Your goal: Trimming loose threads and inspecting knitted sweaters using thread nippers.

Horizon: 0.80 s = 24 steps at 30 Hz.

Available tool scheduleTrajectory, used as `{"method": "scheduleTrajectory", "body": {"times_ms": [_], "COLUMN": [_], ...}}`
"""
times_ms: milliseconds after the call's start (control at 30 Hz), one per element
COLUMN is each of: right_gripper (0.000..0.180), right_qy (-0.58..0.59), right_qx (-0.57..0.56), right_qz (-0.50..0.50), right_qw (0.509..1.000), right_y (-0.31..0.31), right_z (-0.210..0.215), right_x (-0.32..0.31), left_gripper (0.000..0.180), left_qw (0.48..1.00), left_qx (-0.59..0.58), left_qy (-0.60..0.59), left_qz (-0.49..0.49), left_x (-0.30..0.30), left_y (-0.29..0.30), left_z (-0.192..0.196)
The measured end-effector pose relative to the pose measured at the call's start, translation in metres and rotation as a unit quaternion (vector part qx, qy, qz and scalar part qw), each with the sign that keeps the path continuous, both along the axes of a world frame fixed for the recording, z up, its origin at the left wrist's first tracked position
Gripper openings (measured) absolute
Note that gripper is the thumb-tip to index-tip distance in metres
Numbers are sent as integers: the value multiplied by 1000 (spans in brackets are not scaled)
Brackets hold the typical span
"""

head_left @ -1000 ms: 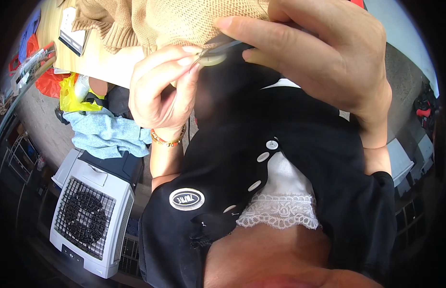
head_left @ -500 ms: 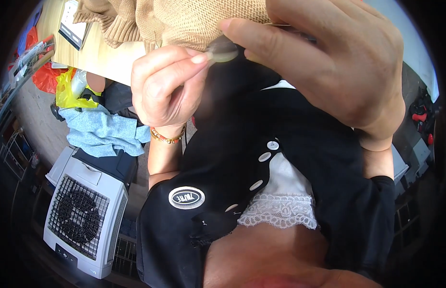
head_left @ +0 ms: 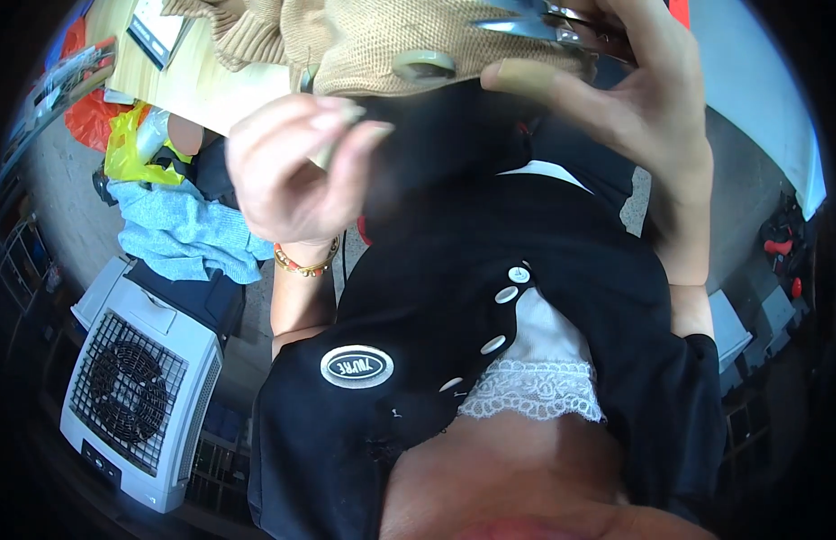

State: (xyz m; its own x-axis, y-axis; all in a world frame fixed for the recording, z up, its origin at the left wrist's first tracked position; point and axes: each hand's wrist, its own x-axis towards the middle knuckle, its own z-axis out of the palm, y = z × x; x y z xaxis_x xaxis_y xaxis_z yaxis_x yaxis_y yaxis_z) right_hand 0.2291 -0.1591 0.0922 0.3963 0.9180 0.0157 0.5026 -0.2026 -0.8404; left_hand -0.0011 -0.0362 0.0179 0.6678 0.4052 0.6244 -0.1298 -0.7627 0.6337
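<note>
A beige knitted garment (head_left: 364, 45) is spread at the top of the view, a large rounded button (head_left: 424, 66) resting against its lower edge. My left hand (head_left: 292, 171) is just left of and below that button, blurred, its fingers curled with thumb and forefinger apart and nothing visible between them. At the upper right, my right hand (head_left: 634, 108) holds metal scissors (head_left: 521, 29), blades pointing left over the knit. Its thumb stretches out beside the garment's edge. The top of this hand and part of the scissors are cut off by the frame.
A pale wooden table (head_left: 229, 81) carries a white and dark card (head_left: 157, 31). Left of me are a yellow plastic bag (head_left: 134, 153), a red bag (head_left: 89, 121), a light blue knit (head_left: 188, 234) and a grey-white air cooler (head_left: 143, 387). A white surface (head_left: 751, 81) stands at right.
My left hand has released the button and drawn back left and down. My right hand has shifted left and up, and scissors now show in it. The button lies against the knit.
</note>
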Motion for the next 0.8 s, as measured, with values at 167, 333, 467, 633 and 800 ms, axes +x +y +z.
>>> {"method": "scheduleTrajectory", "body": {"times_ms": [167,333,467,633,800], "right_gripper": [45,17,19,22,21], "right_qy": [63,47,108,269,691], "right_qx": [53,33,99,218,512], "right_qz": [3,57,36,19,93], "right_qw": [997,997,989,938,502], "right_y": [-5,-8,-15,-21,-14], "right_z": [-17,-13,-12,-42,-78], "right_x": [8,14,24,55,80], "left_gripper": [54,53,54,46,45], "left_qw": [987,968,963,971,986], "left_qx": [-114,-226,-247,-217,-146], "left_qy": [36,79,109,96,72], "left_qz": [102,70,19,2,-29], "left_x": [-12,-14,2,17,39], "left_y": [19,17,6,3,-7], "left_z": [-25,-26,-7,25,44]}}
